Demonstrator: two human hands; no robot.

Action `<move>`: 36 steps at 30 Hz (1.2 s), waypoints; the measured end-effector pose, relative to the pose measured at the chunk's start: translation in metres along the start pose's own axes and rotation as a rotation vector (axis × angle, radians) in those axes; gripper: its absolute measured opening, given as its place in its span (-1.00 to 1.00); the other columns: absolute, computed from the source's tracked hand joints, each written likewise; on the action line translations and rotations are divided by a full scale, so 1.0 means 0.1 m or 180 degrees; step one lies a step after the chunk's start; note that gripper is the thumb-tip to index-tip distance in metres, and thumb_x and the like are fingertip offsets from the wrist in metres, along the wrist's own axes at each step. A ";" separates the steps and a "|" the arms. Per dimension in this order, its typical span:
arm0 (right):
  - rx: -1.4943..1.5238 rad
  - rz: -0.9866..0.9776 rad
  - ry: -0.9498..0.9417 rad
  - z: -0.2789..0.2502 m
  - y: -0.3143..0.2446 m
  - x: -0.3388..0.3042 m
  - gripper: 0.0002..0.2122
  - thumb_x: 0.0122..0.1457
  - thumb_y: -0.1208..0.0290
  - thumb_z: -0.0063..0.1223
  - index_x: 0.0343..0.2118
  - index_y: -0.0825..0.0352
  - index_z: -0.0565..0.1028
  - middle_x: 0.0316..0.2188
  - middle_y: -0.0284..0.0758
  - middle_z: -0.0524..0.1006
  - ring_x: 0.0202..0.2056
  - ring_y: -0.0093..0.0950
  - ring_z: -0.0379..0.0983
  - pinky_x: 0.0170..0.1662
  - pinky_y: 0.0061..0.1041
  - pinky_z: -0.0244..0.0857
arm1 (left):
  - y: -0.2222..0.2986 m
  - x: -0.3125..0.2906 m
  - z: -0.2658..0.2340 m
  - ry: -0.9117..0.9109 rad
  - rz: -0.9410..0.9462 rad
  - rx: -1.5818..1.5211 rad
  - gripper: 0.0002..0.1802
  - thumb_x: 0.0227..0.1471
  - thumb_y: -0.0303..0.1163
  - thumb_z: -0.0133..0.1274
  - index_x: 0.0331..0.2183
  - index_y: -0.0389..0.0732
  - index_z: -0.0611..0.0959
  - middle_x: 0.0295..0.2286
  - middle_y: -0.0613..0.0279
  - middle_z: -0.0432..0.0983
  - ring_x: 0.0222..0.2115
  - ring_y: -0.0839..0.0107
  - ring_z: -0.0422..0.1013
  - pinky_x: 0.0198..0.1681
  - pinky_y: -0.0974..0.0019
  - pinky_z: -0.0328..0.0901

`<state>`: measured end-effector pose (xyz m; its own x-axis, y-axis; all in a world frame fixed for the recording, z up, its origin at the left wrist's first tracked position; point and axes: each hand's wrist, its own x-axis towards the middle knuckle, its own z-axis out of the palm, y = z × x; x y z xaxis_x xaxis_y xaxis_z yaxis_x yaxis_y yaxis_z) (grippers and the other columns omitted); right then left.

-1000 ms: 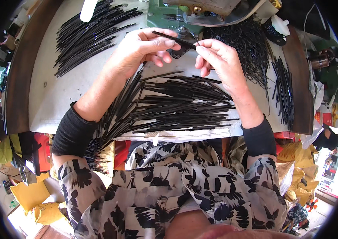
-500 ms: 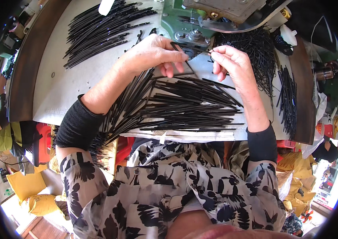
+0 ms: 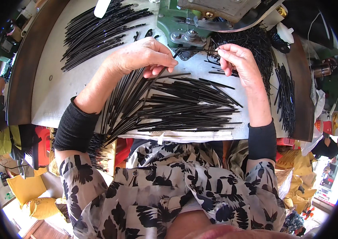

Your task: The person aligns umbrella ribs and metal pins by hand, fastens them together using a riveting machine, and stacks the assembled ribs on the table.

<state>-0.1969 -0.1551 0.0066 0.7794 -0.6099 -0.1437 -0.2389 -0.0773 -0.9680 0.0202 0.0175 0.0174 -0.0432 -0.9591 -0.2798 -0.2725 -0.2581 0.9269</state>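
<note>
My left hand (image 3: 147, 57) is closed, thumb against fingers, with a narrow black strip (image 3: 175, 55) poking out at its fingertips. Right of it, my right hand (image 3: 238, 63) pinches the end of a thin dark strip (image 3: 212, 50) that runs left toward a green machine base (image 3: 168, 24). Whether both hands hold one and the same strip I cannot tell. Below the hands a broad pile of black strips (image 3: 192, 103) lies on the pale tabletop (image 3: 53, 95), with more strips fanned out under my left wrist. A metal fitting (image 3: 188, 36) sits on the machine base between and beyond my hands.
Another pile of black strips (image 3: 93, 34) lies at the far left. A tangle of thin black offcuts (image 3: 252, 47) fills the space right of the machine. A small bundle of strips (image 3: 285, 95) lies by the table's right brown edge (image 3: 304, 99). Small scissors (image 3: 185, 20) rest on the machine.
My hands have moved apart: the left slightly left and lower, the right a little to the right. The dark strip between them no longer clearly spans from hand to hand.
</note>
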 end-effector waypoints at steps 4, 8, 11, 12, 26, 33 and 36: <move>-0.0221 0.0023 -0.0062 -0.04 -0.06 -0.02 -0.82 0.11 0.37 0.03 -0.33 0.39 0.47 -0.69 -0.46 0.41 -0.72 -0.74 0.24 -0.67 -0.77 0.12 | 0.00 0.00 0.02 -0.0096 0.0002 0.0062 -0.70 -0.04 -0.24 0.04 -0.56 -0.29 0.62 -0.80 0.38 0.34 -0.80 0.67 0.25 -0.75 0.60 0.11; -0.0224 0.0082 -0.0143 -0.07 -0.08 -0.04 -0.83 0.11 0.38 0.03 -0.34 0.40 0.48 -0.69 -0.46 0.41 -0.73 -0.74 0.24 -0.67 -0.77 0.11 | 0.04 -0.02 0.01 -0.0188 -0.0017 0.0129 -0.71 -0.05 -0.25 0.04 -0.57 -0.29 0.62 -0.82 0.40 0.32 -0.80 0.68 0.24 -0.76 0.59 0.10; -0.0278 0.0086 -0.0216 -0.10 -0.09 -0.04 -0.83 0.10 0.39 0.03 -0.36 0.40 0.48 -0.70 -0.46 0.41 -0.73 -0.73 0.24 -0.67 -0.76 0.12 | 0.04 -0.03 -0.01 -0.0209 -0.0018 0.0179 -0.68 -0.05 -0.20 0.06 -0.56 -0.27 0.62 -0.80 0.42 0.30 -0.80 0.67 0.22 -0.73 0.59 0.12; -0.0294 0.0069 -0.0268 -0.11 -0.09 -0.05 -0.83 0.10 0.38 0.03 -0.36 0.40 0.49 -0.70 -0.45 0.40 -0.74 -0.73 0.24 -0.67 -0.76 0.12 | 0.04 -0.03 -0.01 -0.0213 -0.0017 0.0179 -0.68 -0.05 -0.20 0.06 -0.56 -0.27 0.62 -0.80 0.42 0.30 -0.80 0.67 0.22 -0.73 0.59 0.12; 0.0562 0.0096 -0.0165 0.09 -0.08 -0.08 -0.82 0.12 0.36 0.02 -0.33 0.39 0.49 -0.66 -0.43 0.45 -0.70 -0.70 0.31 -0.61 -0.74 0.22 | 0.07 0.02 0.33 0.0608 0.0312 0.1000 -0.58 0.05 -0.16 0.05 -0.12 -0.22 0.54 -0.64 0.30 0.50 -0.74 0.65 0.29 -0.64 0.54 0.22; 0.0820 0.0220 -0.0328 0.43 -0.05 -0.17 -0.80 0.13 0.39 0.01 -0.28 0.43 0.45 -0.62 -0.36 0.48 -0.69 -0.66 0.35 -0.63 -0.73 0.22 | -0.07 0.12 0.32 0.1299 0.0846 -0.0504 -0.65 0.09 -0.15 0.01 -0.32 -0.27 0.63 -0.55 0.35 0.52 -0.67 0.69 0.32 -0.62 0.60 0.23; 0.0547 0.0121 -0.0520 0.57 -0.06 -0.23 -0.80 0.17 0.39 -0.03 -0.25 0.44 0.43 -0.61 -0.34 0.47 -0.68 -0.65 0.35 -0.61 -0.76 0.21 | -0.11 0.12 0.30 0.1396 0.0922 -0.1069 -0.69 0.05 -0.17 0.07 -0.37 -0.25 0.63 -0.52 0.35 0.53 -0.65 0.69 0.34 -0.60 0.62 0.23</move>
<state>-0.1804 -0.0953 0.0040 0.8585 -0.4729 -0.1984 -0.1785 0.0872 -0.9801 -0.0067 0.0124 -0.0036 0.3481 -0.9357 0.0574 0.0113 0.0654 0.9978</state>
